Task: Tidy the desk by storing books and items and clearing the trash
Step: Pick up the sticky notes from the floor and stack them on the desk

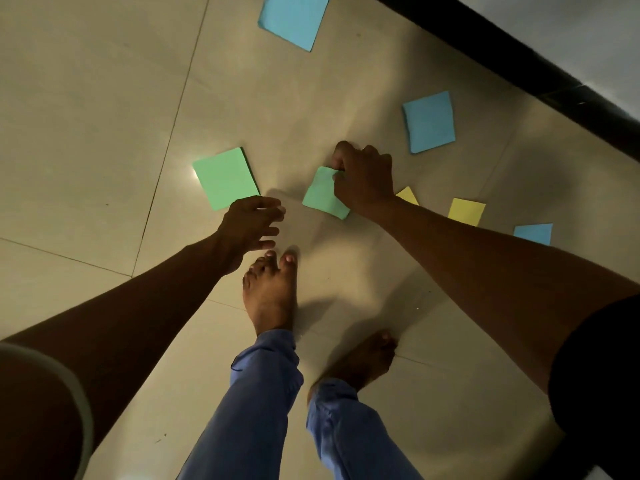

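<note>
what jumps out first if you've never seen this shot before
Coloured paper squares lie scattered on the tiled floor. In the middle, the right hand pinches a green paper, while the left hand hovers open beside another green square. Bare feet stand just below.

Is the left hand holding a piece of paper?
No, the left hand hangs open above the floor with its fingers spread and nothing in it, while the right hand pinches a green paper.

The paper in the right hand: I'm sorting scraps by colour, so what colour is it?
Light green paper, pinched by the right hand; head view.
</note>
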`<state>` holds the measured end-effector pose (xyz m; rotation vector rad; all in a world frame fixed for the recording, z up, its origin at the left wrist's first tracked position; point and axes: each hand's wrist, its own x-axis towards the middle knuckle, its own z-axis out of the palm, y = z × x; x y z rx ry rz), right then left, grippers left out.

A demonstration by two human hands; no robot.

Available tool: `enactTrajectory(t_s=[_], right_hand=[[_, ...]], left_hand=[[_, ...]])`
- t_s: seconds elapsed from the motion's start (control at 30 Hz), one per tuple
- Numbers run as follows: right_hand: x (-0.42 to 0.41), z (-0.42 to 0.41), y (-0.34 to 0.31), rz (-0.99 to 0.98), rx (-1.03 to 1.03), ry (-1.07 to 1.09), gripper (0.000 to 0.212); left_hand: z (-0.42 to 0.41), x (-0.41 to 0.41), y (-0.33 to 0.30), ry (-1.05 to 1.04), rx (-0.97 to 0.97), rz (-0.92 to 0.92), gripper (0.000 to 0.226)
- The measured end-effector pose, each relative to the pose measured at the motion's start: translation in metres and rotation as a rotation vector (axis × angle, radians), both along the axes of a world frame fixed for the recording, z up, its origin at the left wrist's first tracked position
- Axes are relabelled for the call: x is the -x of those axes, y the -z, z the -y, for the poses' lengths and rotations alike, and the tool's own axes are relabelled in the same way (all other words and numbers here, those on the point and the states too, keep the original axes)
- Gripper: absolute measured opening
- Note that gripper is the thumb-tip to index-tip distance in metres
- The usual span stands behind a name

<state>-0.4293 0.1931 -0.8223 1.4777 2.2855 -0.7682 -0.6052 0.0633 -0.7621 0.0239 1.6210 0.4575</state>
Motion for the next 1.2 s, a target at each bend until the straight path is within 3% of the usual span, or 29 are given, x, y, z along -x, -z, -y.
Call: enactTrajectory(t_s=[0.13,0.3,0.43,0.5,0.57,0.67,0.77,0.87,1.0,1.2], right_hand=[[-0.004,-0.007,-0.018,-0.187,0.226,0.225,0.014],[0.003,0.000,-0.036,-0.421,0.495,0.664,0.027],[0.014,0.017,-0.039,-0.482,0.776,0.883,0.020],[0.020,0.025,-0.038,-0.510,0.868,0.933,0.018],[0.027,0.033,-0.035,-0.497,0.874,0.938,0.017],[0.043,0.043,-0.025,-0.419,0.675,0.802,0.014],[0.065,0.050,-0.020,-0.374,0.360,0.485,0.007],[0.091,0.049,-0.018,-0.375,0.168,0.152,0.025],[0.134,0.041,-0.008,-0.285,0.071,-0.214,0.050],[0.172,0.043,0.009,-0.097,-0.080,-0.544,0.047]], left_hand=[[0.003,-0.005,-0.005,-0.108,0.022,0.029,0.042],[0.003,-0.012,-0.015,-0.316,-0.028,0.144,0.073],[0.022,-0.031,-0.002,-0.459,-0.026,0.124,0.049],[0.012,-0.020,0.001,-0.463,-0.052,0.120,0.027],[0.007,-0.005,-0.001,-0.488,-0.030,0.097,0.030],[0.015,0.002,0.001,-0.521,-0.046,0.049,0.030],[0.031,0.012,0.002,-0.558,-0.039,0.023,0.026],[0.046,0.028,0.004,-0.579,-0.021,-0.044,0.022],[0.068,0.050,0.012,-0.568,0.006,-0.161,0.027],[0.092,0.072,0.019,-0.593,0.018,-0.240,0.026]])
